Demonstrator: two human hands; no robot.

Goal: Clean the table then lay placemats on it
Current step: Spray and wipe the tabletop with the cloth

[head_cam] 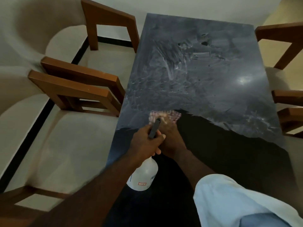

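The dark glossy table (205,76) runs away from me, its far two thirds covered in grey smeared streaks, its near part dark. My left hand (146,143) grips the neck of a white spray bottle (144,176) with a black nozzle, held above the near left part of the table. My right hand (170,138) lies just beyond it, pressing a blurred pinkish cloth (165,116) onto the tabletop at the edge of the smeared area. No placemats are in view.
Wooden chairs stand along the left side (78,89), one at the far left (108,22), and more along the right edge (285,45). Another chair frame (24,199) sits at the near left. The floor is pale with a black skirting line.
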